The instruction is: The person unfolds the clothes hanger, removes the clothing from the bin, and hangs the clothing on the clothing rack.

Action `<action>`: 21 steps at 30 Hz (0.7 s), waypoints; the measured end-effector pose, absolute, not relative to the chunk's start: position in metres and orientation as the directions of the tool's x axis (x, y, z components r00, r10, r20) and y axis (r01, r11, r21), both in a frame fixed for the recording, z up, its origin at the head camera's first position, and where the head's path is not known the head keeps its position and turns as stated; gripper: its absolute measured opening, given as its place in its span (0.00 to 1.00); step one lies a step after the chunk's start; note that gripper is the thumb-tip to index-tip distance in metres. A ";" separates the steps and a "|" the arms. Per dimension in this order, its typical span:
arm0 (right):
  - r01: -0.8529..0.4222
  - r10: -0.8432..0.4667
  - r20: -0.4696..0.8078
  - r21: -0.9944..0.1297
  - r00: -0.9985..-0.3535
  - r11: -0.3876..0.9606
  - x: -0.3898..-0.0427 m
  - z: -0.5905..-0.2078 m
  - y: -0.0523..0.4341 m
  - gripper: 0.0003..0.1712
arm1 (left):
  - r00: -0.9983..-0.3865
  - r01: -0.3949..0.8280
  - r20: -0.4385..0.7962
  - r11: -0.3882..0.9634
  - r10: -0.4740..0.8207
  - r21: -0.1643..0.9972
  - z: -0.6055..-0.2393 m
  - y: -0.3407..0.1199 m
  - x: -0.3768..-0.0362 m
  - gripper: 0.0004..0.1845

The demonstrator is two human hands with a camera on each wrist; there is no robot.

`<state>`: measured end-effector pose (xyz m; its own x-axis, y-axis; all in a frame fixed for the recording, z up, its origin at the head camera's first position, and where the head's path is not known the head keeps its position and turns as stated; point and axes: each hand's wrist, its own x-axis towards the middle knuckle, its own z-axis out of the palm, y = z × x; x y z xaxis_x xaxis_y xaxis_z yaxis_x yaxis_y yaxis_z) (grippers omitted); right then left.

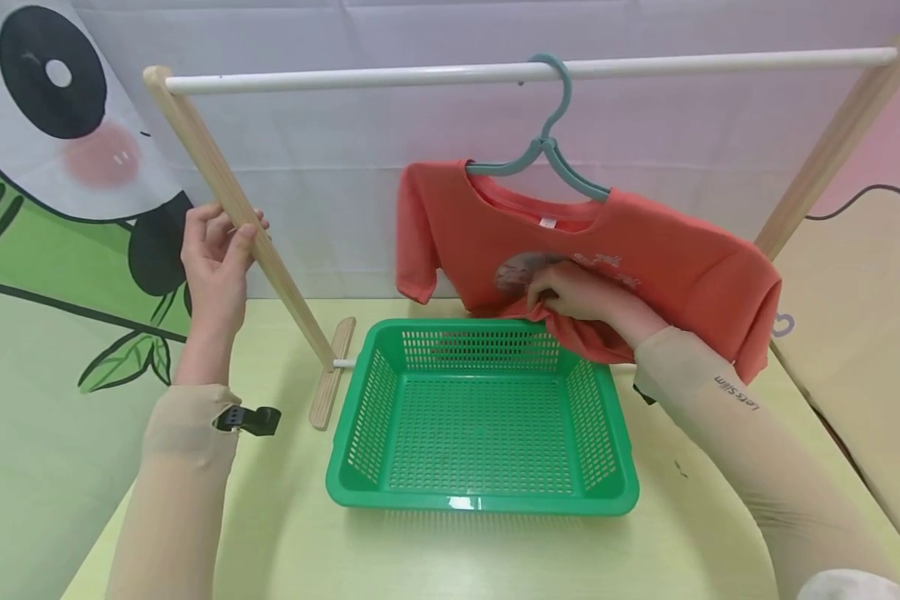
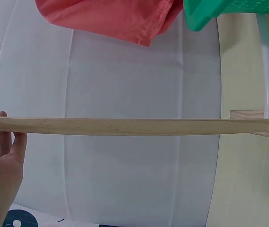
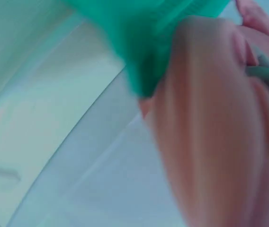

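A red long-sleeved shirt (image 1: pixel 450 212) hangs on a blue-green hanger (image 1: pixel 546 143), hooked over the white rail (image 1: pixel 420 77) of a clothes rack. My right hand (image 1: pixel 581 292) grips the shirt's lower front, bunching the cloth just above the basket's back rim. My left hand (image 1: pixel 216 262) holds the rack's left wooden post (image 1: pixel 285 287), thumb on the near side and fingers around behind. In the left wrist view, fingers (image 2: pixel 17 146) meet the post's edge. The right wrist view is blurred, with red cloth (image 3: pixel 210 132) filling much of it.
A green perforated basket (image 1: pixel 483 502) stands on the pale table (image 1: pixel 450 558) in front of the rack. The rack's wooden foot (image 1: pixel 324 400) is left of it, and the right post (image 1: pixel 832 154) rises behind the shirt. A patterned cloth backdrop (image 1: pixel 307 200) hangs behind.
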<state>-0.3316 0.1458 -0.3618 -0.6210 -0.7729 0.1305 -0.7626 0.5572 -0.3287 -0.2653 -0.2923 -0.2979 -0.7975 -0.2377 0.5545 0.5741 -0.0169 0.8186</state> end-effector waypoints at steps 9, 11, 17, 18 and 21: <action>-0.753 -0.781 0.047 -0.303 -0.623 0.584 -0.333 -0.368 0.164 0.08 | -0.799 0.574 0.549 -0.040 -0.245 0.818 -0.298 -0.293 -0.266 0.16; -0.720 -0.760 0.006 -0.325 -0.650 0.613 -0.330 -0.368 0.165 0.10 | -0.801 0.570 0.545 -0.036 -0.248 0.821 -0.297 -0.293 -0.266 0.16; -0.681 -0.731 -0.043 -0.331 -0.681 0.653 -0.315 -0.372 0.164 0.23 | -0.802 0.566 0.541 -0.034 -0.253 0.824 -0.298 -0.294 -0.265 0.16; -0.686 -0.732 -0.030 -0.325 -0.680 0.651 -0.313 -0.374 0.164 0.23 | -0.804 0.564 0.538 -0.037 -0.253 0.825 -0.298 -0.294 -0.265 0.16; -0.712 -0.736 0.046 -0.297 -0.676 0.636 -0.308 -0.378 0.165 0.17 | -0.809 0.557 0.532 -0.038 -0.252 0.830 -0.299 -0.293 -0.265 0.16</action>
<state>-0.3082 0.1650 -0.3781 -0.6756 -0.7359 0.0456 -0.7124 0.6356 -0.2974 -0.2654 -0.2933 -0.2990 -0.8087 -0.2516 0.5316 0.5571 -0.0379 0.8296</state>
